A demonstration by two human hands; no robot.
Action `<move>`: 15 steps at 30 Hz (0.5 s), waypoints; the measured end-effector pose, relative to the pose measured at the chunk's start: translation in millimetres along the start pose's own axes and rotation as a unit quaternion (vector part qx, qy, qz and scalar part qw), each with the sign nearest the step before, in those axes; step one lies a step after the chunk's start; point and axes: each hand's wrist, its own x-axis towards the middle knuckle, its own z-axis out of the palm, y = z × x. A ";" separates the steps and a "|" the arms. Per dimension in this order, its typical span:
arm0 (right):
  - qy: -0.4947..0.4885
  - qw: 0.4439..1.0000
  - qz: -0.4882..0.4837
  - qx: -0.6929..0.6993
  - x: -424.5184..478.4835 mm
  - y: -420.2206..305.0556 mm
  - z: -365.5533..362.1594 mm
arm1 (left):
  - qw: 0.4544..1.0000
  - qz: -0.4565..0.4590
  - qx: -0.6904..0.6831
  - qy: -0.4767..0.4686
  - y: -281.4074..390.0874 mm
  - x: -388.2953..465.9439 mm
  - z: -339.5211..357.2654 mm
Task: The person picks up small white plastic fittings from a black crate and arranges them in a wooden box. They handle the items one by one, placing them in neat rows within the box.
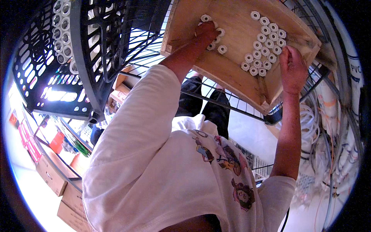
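A shallow wooden tray lies tilted before me, with white plastic ring-shaped fittings inside. My left hand reaches down over a small cluster of these fittings on the left, and its fingers hide some of them. One loose white fitting lies just beside that hand. Over on the right, a larger group of white fittings stands close together with the holes facing up. My right hand has curled fingers at the right edge of that group; whether anything is between them is hidden.
Under the tray is a black wire rack. A black plastic crate holding white tubular pieces stands at left. Cardboard boxes lie farther left. Coiled clear tubing and wrapped white bundles hang on the right.
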 end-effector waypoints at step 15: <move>-0.017 1.000 0.020 -0.014 0.7 0.2 -1.1 | 0.975 0.215 -0.011 0.061 62.7 12.2 -7.0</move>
